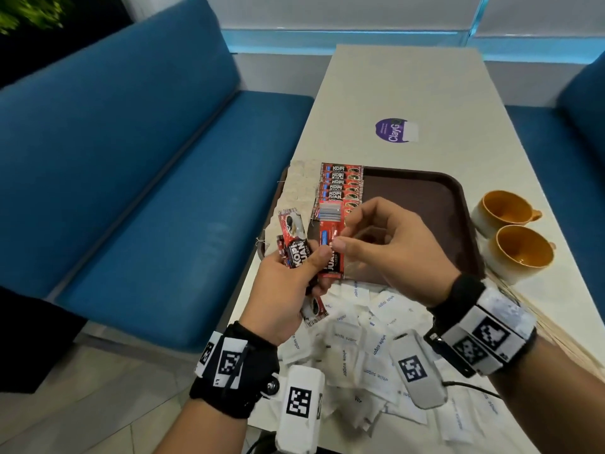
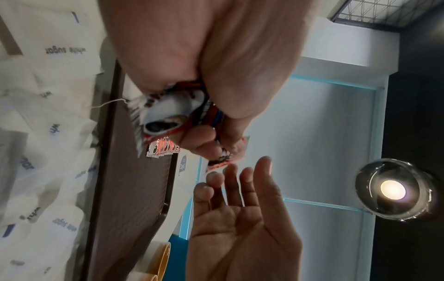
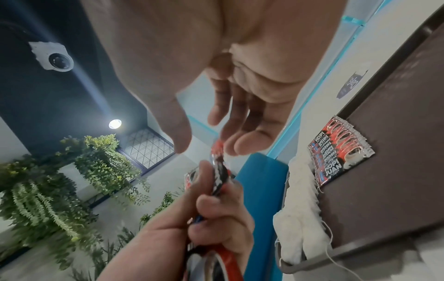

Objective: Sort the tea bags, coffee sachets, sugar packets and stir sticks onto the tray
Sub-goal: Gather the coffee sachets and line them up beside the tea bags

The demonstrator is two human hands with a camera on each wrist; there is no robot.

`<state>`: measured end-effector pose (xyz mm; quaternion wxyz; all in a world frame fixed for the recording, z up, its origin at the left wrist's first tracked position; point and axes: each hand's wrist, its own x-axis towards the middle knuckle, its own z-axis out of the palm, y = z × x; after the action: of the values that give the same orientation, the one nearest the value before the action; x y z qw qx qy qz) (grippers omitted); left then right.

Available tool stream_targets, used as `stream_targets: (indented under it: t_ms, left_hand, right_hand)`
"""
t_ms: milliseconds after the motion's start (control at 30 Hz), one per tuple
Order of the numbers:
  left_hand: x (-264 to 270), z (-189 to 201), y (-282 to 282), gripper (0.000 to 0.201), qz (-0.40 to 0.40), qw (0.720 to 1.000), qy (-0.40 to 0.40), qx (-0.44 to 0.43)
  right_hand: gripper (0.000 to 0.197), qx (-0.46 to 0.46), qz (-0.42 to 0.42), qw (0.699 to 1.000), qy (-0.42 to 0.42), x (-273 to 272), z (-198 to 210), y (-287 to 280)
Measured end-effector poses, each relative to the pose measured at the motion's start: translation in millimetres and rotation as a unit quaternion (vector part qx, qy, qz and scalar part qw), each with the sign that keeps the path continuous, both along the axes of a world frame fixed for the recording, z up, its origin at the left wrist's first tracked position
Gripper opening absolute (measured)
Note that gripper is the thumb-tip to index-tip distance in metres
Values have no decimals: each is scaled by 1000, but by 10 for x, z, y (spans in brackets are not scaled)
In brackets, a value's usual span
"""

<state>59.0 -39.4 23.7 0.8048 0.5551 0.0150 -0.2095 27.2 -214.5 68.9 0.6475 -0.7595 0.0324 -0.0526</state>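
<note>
While white sugar packets (image 1: 347, 352) lie heaped on the worktop (image 1: 409, 93) nearest you, your left hand (image 1: 281, 299) holds a fan of red coffee sachets (image 1: 67, 253) in a closed grip above them; your right hand (image 1: 389, 250) pinches one sachet (image 1: 330, 244) of that fan between thumb and forefinger; beyond, on the brown tray (image 1: 425, 198), a row of coffee sachets (image 1: 340, 185) lies beside pale tea bags (image 1: 298, 188); two orange-lined cups (image 1: 510, 237) stand right of the tray.
</note>
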Motion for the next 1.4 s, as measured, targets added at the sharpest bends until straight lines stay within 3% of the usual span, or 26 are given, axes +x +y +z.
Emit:
stream_targets:
  t_ms: [100,267,433,500,567,667,767,1000,1267,1400]
  left_hand:
    - [-8,51,-35,43,-3,1000,-7,-13]
    - [-14,1,-59,33,-12,1000,-8,16]
    - [-27,3,-53,23,-29,999,30,27]
    - [-27,12,-42,29,-44,999,20,15]
    - [-20,7,-23,40,-65,998,-2,5]
    - [-16,-19,6,29,-76,997,-26,0]
    - [-7,-52,27,11,-40,999,-31,15]
    - [46,-79,48,23,5,998,-45,35]
    - [54,-11,11,17,-9,996,-83,20]
    - [54,-50,34,29,-15,995,-89,32]
  right_hand:
    - [42,24,-26,999,35,-9,-11,5]
    - [19,23,35,999,31,-46,-3,-56]
    - [18,-167,-20,985,-48,-59,-15,-72]
    - [9,-261,10,962,-80,-63,-32,-57]
    - [18,-340,29,934,-105,-49,-76,-38]
    - [23,-374,30,921,-103,-42,-87,-32]
    - [23,-370,45,919,-128,-55,-60,-84]
    - [23,-222,-2,974,-51,-25,27,-198]
    - [23,-169,106,977,76,-57,-21,-67]
    - [12,-137,80,984,86,-39,-37,-94]
